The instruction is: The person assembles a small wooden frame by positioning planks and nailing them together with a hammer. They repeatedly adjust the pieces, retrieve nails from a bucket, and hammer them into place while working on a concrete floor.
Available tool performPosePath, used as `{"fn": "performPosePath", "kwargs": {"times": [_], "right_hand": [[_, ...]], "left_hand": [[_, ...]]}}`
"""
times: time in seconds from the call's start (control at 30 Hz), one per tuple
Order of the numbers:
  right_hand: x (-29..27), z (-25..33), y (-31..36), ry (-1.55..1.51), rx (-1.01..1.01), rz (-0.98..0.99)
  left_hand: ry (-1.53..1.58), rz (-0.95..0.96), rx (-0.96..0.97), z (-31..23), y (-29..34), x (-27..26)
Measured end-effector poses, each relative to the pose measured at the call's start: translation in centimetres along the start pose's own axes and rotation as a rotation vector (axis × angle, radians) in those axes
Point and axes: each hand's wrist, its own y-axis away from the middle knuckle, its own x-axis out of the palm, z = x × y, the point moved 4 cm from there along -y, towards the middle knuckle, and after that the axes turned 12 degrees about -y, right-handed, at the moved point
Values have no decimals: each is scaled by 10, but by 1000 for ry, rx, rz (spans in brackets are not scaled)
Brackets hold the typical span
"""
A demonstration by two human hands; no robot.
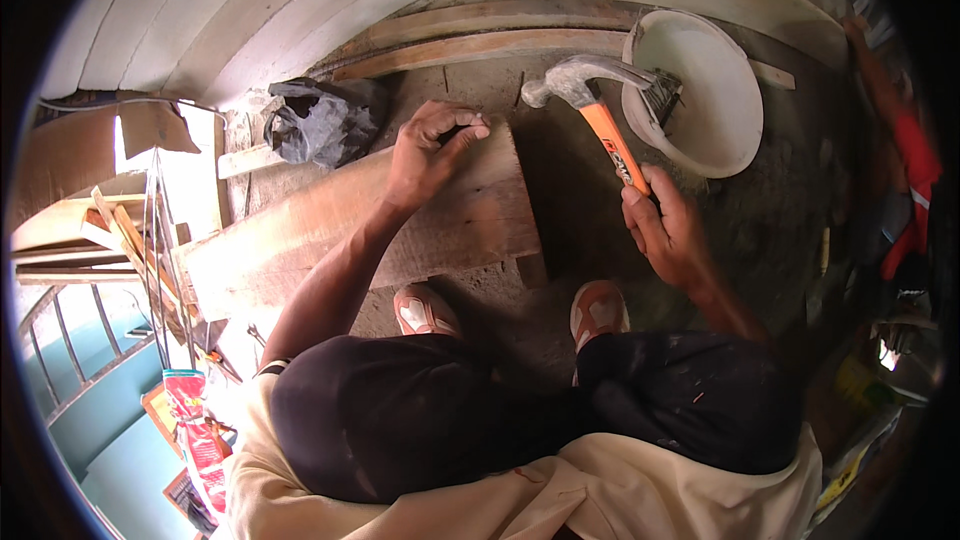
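In my right hand [665,225] is a claw hammer [612,145], gripped low on its orange handle, its grey head raised and pointing away from me. My left hand [432,152] is over the far right end of a thick wooden plank bench [400,220]. Its thumb and forefinger come together in a pinch; whatever may be between them is too small to make out. The hammer's head hangs to the right of the bench end, apart from the wood and from my left hand.
Behind the hammer stands a whitish bucket [735,105] with a dark ribbed object [660,100] at its left side. A black plastic bag [325,125] lies beyond the bench. Long boards [490,48] run along the back. Wood scraps [130,235] pile up at left.
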Motion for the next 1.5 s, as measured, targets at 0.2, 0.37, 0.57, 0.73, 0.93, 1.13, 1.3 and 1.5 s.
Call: {"fn": "performPosePath", "kwargs": {"times": [0.2, 0.37, 0.57, 0.73, 0.93, 1.13, 1.3, 1.5], "right_hand": [[12, 27, -8, 176, -125, 9], [18, 41, -10, 250, -244, 18], [22, 51, -5, 342, -408, 53], [24, 47, -5, 356, -521, 64], [25, 56, -14, 533, -548, 90], [17, 83, -1, 402, -695, 28], [21, 49, -16, 505, -513, 61], [-2, 3, -8, 30, -203, -173]], "left_hand": [[-32, 2, 47, 4, 0, 6], [-33, -12, 74, 5, 0, 4], [-71, -6, 120, 2, -1, 4], [-69, -28, 145, 1, 0, 4], [-70, -18, 140, 0, 0, 3], [-43, -54, 149, 1, 1, 5], [-131, 6, 165, 1, 1, 5], [124, -25, 11, -1, -13, -5]]}}
